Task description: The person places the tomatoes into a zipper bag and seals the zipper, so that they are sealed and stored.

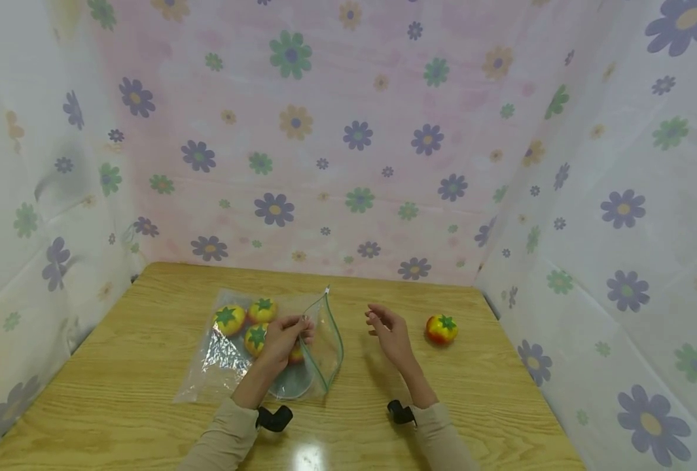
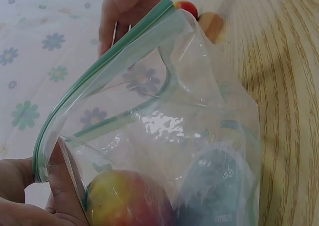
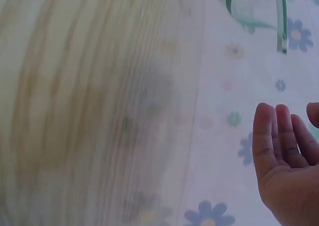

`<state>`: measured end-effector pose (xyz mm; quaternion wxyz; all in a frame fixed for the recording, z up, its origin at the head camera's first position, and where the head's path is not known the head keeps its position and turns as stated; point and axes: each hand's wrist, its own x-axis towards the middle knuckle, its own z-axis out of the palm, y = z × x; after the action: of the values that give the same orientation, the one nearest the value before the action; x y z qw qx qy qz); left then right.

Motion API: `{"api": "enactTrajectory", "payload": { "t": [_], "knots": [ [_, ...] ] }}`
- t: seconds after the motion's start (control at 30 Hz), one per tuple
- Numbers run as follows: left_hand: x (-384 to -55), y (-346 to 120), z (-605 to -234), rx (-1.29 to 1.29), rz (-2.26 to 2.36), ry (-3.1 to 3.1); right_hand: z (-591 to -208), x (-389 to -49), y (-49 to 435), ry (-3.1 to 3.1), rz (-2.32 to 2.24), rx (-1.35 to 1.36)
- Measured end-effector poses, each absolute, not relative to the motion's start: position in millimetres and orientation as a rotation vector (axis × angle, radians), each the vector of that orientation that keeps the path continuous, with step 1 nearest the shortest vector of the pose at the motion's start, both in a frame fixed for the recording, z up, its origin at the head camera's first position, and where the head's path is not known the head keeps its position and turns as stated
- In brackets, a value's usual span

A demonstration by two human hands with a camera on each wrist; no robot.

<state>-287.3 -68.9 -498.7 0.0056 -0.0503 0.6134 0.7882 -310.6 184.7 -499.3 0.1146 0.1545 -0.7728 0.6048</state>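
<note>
A clear zip-lock bag [image 1: 319, 386] with a green seal lies on the table, its mouth spread toward the right. Inside are several yellow-red toy fruits [image 1: 228, 320] with green leafy tops. My left hand [image 1: 283, 337] pinches the bag's edge at the mouth; in the left wrist view one toy fruit [image 2: 127, 198] shows through the plastic just below the fingers. To the right of the mouth, my right hand [image 1: 391, 333] hovers with nothing in it, fingers loosely bent. A single toy fruit [image 1: 442, 330] sits on the table farther right.
The wooden table [image 1: 472, 418] is enclosed at the back and sides by flower-printed cloth [image 1: 324, 163]. A white area [image 2: 214, 186] with printed lettering shows on the bag's lower part. Each wrist wears a black camera mount [image 1: 274, 418].
</note>
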Motion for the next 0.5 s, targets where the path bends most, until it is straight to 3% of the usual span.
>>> {"api": "enactTrajectory", "payload": {
  "t": [0.5],
  "knots": [
    [-287.7,-69.3,-498.7,-0.141,2.502,1.843,-492.4,-318.4,261.2,-2.108,1.557,-0.007]
  ]
}}
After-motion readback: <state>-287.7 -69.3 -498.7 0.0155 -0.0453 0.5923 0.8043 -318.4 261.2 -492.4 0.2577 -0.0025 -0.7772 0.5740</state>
